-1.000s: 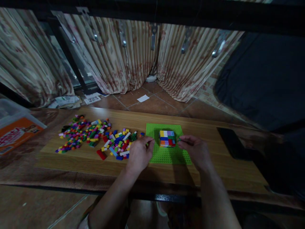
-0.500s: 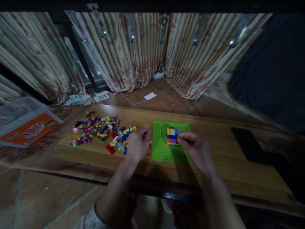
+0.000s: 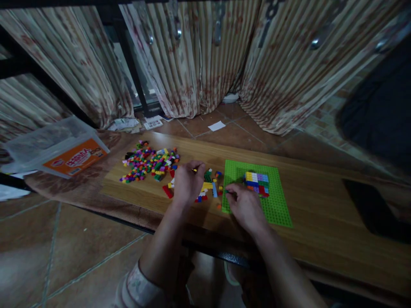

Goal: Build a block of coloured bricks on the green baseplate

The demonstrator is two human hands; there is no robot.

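My left hand (image 3: 189,185) hovers over the near pile of loose toy bricks (image 3: 208,186), its fingers curled together. A bit of yellow shows by its fingertips, but I cannot tell whether it is held. Over the left edge of the green baseplate (image 3: 278,208) is my right hand (image 3: 246,206), thumb and fingers pinched on a small dark green brick (image 3: 227,191). On the baseplate, just beyond that hand, sits a block of joined bricks (image 3: 257,179) in yellow, white, blue, purple and red; its near left part is hidden by the hand.
A larger heap of mixed bricks (image 3: 150,162) lies on the left of the wooden board (image 3: 314,201). Beyond it stands a clear plastic box (image 3: 61,147) with an orange label. A flat black object (image 3: 369,205) rests at the right. Striped curtains (image 3: 205,60) hang behind.
My right hand has drawn back from the joined bricks towards the baseplate's left edge, the green brick at its fingertips. The view has turned left; my left hand stays over the loose bricks.
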